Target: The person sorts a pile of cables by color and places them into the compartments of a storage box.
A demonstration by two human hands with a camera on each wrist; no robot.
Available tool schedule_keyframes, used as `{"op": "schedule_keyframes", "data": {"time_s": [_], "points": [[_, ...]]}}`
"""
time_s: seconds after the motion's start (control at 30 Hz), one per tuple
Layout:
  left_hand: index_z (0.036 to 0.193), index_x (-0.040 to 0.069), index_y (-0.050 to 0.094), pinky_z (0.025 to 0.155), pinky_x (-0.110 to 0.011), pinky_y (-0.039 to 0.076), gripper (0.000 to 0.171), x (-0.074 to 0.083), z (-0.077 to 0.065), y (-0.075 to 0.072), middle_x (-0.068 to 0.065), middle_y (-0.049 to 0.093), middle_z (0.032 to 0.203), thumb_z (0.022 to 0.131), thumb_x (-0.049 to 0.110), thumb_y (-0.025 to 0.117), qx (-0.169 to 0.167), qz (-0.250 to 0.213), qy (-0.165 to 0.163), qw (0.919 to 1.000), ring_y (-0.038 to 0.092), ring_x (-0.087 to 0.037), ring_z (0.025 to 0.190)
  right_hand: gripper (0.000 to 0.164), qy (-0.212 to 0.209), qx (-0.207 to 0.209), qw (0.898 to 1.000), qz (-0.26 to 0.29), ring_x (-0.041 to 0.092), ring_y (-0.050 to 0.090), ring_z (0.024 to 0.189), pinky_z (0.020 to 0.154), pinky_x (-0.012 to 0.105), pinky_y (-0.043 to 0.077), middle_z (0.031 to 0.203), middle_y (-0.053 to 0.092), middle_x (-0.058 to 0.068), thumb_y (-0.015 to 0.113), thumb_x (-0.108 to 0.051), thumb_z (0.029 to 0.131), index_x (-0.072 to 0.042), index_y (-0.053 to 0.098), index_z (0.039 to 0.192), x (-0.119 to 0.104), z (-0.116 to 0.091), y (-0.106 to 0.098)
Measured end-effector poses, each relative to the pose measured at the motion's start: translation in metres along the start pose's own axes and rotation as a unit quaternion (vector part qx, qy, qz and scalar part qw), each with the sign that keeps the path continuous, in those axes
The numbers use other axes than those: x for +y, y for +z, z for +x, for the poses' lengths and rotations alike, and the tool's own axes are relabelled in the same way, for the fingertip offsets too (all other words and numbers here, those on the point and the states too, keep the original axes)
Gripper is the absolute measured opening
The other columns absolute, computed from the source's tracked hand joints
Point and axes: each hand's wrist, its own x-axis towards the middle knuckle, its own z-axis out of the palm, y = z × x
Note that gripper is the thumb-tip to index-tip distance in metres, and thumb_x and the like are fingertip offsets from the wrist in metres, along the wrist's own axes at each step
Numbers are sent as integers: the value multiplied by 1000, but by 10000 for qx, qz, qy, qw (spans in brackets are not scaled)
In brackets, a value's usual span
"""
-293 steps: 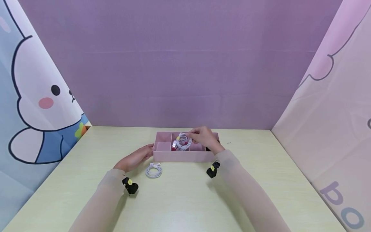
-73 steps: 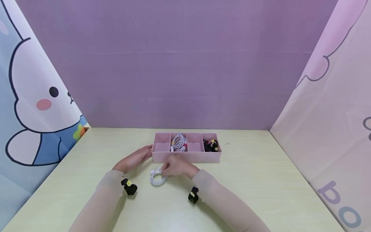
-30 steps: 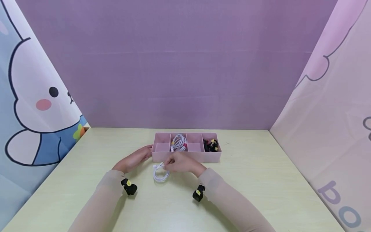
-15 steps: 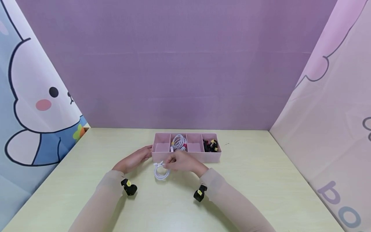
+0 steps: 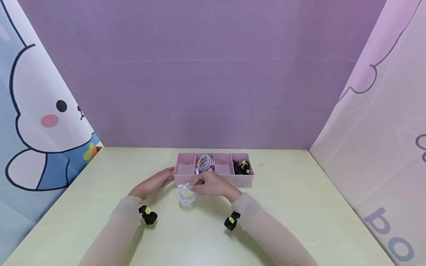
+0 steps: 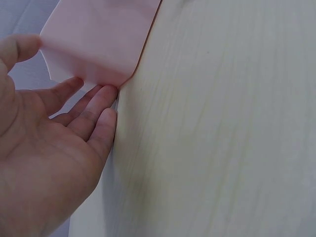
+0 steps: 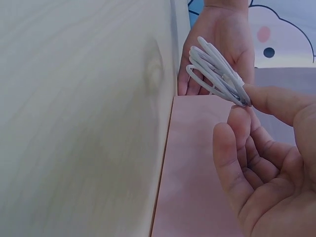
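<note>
My right hand (image 5: 213, 184) pinches a coiled white charging cable (image 7: 217, 71) between thumb and fingertips. The coil hangs just in front of the pink divided box (image 5: 233, 180), and its shadow shows on the table below. At the box's left end, my left hand (image 6: 59, 153) rests with extended fingers touching the end wall and the thumb at the upper edge. Another coiled white cable (image 5: 205, 162), with a red tag and a yellow one, lies in the second compartment from the left. Dark cables with yellow ties (image 5: 244, 168) fill the rightmost compartment.
The pale wooden table (image 5: 193, 236) runs back to a purple backdrop (image 5: 213, 92). Printed cloth panels stand on both sides. Two compartments of the box, the leftmost and the third, show bare bottoms.
The red-tagged cable, earlier in my right hand above the box, now lies in its second compartment. My right hand has since taken the other coil and raised it toward the box. Left hand stays put.
</note>
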Motion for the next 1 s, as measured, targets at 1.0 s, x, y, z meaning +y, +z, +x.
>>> {"op": "schedule_keyframes", "data": {"time_s": [1.0], "points": [[159, 0, 17, 122, -43, 19, 56, 4, -2, 0, -16, 22, 163, 110, 24, 30, -11, -164, -86, 9998, 23, -31, 149, 11, -50, 558, 9977, -372, 11, 59, 67, 57, 25, 52, 79, 69, -5, 71, -24, 93, -15, 76, 93, -9, -9, -33]]}}
